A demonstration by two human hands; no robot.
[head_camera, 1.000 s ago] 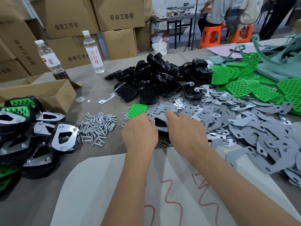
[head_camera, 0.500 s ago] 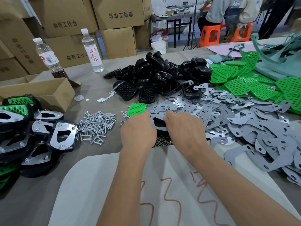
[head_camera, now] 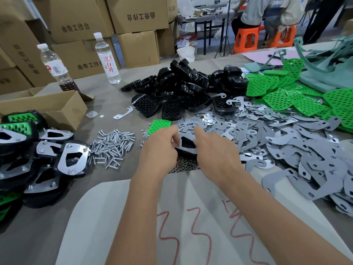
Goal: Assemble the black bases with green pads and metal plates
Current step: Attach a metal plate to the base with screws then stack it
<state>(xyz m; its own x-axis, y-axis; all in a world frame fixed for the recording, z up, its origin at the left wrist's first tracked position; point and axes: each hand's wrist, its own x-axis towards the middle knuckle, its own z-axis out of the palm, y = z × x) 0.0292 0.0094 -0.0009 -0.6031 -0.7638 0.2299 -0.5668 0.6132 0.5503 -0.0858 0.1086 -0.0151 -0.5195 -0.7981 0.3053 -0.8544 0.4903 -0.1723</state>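
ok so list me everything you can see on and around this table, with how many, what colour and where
bases: a pile, black, far centre
pads: many, green, far right
pad: one, green, just beyond the left hand
plates: a big heap, grey metal, right
base with plate: one, black and silver, between the hands
screws: a pile, silver, left of the hands
nuts: a small heap, metal, under the hands
finished units: a stack, black, green and silver, left edge
bottles: two, clear, far left
boxes: several, brown card, behind the table
stools: two, orange, background
left hand: on the plate's left edge
right hand: on the plate's right edge
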